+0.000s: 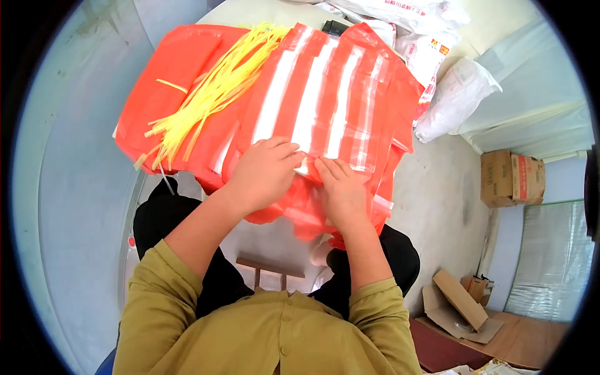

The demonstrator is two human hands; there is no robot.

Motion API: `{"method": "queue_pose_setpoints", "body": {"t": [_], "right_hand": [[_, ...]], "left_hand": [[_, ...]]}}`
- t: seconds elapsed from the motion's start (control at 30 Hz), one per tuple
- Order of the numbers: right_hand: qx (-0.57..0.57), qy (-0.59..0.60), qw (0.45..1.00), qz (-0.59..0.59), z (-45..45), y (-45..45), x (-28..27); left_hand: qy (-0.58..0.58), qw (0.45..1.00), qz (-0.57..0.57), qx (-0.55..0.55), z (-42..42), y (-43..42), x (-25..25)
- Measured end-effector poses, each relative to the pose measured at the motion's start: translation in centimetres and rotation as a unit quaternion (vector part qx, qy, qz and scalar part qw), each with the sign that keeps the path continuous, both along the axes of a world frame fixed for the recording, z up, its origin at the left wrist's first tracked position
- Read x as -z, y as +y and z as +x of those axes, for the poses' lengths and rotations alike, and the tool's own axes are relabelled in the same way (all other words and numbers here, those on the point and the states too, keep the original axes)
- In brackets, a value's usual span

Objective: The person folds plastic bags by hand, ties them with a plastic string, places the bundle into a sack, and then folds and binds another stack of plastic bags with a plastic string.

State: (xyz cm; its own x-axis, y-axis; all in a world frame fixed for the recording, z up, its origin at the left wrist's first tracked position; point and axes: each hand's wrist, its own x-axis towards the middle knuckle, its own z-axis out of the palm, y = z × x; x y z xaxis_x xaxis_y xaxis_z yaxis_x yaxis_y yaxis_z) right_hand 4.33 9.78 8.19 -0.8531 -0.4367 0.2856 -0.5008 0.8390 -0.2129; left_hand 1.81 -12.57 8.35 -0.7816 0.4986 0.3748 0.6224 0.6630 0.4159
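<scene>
In the head view, red plastic bags [340, 94] with white stripes lie in a flat stack in front of me. My left hand [265, 170] is at the near edge of the top bag, fingers bent and thumb towards the middle. Close by on the right, my right hand [342, 187] pinches the same edge, its fingertips almost meeting the left hand's. Both hands look closed on the plastic, which crumples and hangs towards my lap. A bundle of yellow strips [219, 94] rests on more red plastic [164, 75] to the left.
Behind the stack are white printed sacks [419, 15] and a small black object [334, 27]. A whitish plastic bag [456, 100] sits to their right. Cardboard boxes [498, 179] stand at far right, with flattened cardboard [459, 300] lower down. A wooden stool-like frame [270, 267] shows between my knees.
</scene>
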Motion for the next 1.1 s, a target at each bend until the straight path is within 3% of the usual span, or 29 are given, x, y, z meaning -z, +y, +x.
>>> {"method": "queue_pose_setpoints", "body": {"t": [0.13, 0.23, 0.33, 0.43, 0.53, 0.63, 0.8, 1.1], "right_hand": [[-0.018, 0.042, 0.998, 0.04, -1.0, 1.7, -1.7], [-0.028, -0.015, 0.997, 0.07, -0.4, 2.7, -2.6], [0.025, -0.196, 0.979, 0.046, 1.5, 2.9, -3.6], [0.029, -0.283, 0.958, 0.029, 1.5, 3.2, -5.4], [0.011, -0.302, 0.953, -0.001, -0.7, 4.3, -5.3], [0.03, -0.311, 0.949, -0.04, -3.5, 4.7, -5.0], [0.102, -0.393, 0.901, -0.153, -7.0, 5.4, -2.4], [0.163, -0.345, 0.882, -0.276, -2.6, 9.7, -2.2]], "left_hand": [[0.013, 0.999, -0.003, 0.032, -0.3, -0.7, 0.1], [-0.073, 0.994, -0.04, 0.065, -0.5, -1.4, 0.2], [-0.186, 0.976, -0.097, 0.063, 0.0, -1.7, -1.4], [-0.228, 0.972, 0.006, 0.051, 0.6, -2.5, -1.3], [-0.172, 0.982, 0.06, 0.049, 0.1, -3.5, -0.8], [-0.29, 0.949, 0.113, -0.052, 0.0, -3.4, -1.4], [-0.291, 0.939, 0.102, -0.151, -1.1, -2.8, -0.3], [-0.258, 0.94, 0.092, -0.206, -1.9, -1.7, 0.6]]}}
